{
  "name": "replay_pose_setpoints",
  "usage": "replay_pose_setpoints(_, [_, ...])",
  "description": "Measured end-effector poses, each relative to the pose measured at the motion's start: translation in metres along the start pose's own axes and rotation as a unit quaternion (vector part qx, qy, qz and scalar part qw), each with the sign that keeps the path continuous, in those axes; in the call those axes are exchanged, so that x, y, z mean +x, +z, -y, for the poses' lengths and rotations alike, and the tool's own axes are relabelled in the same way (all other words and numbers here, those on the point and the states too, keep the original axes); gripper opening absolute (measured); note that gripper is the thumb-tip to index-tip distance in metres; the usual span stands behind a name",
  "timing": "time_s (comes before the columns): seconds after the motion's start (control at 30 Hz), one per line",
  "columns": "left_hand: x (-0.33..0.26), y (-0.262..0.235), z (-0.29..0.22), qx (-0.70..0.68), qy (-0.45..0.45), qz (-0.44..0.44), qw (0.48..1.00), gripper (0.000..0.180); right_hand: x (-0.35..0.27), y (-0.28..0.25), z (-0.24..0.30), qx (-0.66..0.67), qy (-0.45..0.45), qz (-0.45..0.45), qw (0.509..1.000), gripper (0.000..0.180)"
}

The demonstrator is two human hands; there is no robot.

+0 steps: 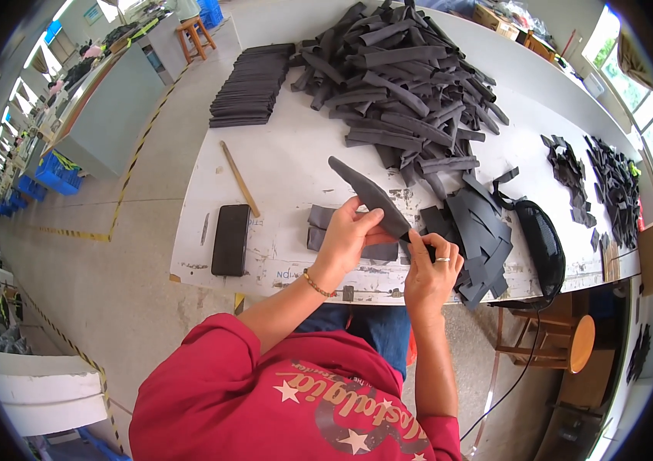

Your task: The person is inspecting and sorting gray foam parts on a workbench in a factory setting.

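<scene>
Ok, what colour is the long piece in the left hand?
The long piece is dark grey, seen best in the head view.

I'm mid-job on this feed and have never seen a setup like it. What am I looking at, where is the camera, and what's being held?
There is no robot here: you see a person's two bare hands. The single picture comes from a wide fisheye camera on the person's head, looking down, so straight edges bend near the rim.

The left hand pinches a long dark grey piece around its middle; the right hand is at its lower end. Something black shows there too, but what it is I cannot tell.

On the white table lie a loose dark pile, a neat stack, a wooden stick and a black phone.
</scene>
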State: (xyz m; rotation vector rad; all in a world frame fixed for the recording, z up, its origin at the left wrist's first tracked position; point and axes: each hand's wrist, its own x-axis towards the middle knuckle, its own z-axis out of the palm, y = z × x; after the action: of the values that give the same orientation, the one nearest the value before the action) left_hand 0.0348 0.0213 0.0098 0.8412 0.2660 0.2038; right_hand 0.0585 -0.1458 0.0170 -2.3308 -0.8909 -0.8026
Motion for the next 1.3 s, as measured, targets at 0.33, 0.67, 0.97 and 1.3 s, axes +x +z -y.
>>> replay_pose_setpoints(0.33, [-0.001, 0.005, 0.001, -0.079, 0.031, 0.054, 0.995, 0.029, -0.014, 0.014, 0.039, 0.233, 0.074, -0.008, 0.970, 0.047])
replay_pose_setpoints(0.67, [-0.015, 0.002, 0.026, -0.095, 0.039, 0.018, 0.995, 0.031, -0.010, 0.033, 0.035, 0.210, 0.002, 0.050, 0.976, 0.026])
replay_pose_setpoints(0.97, [-0.023, 0.008, 0.003, -0.108, 0.103, 0.026, 0.988, 0.034, -0.014, 0.022, 0.030, 0.249, 0.024, 0.044, 0.967, 0.012])
replay_pose_setpoints(1.3, [-0.028, -0.001, 0.019, -0.187, 0.065, 0.057, 0.979, 0.030, 0.001, 0.023, 0.045, 0.280, 0.052, 0.089, 0.954, 0.012])
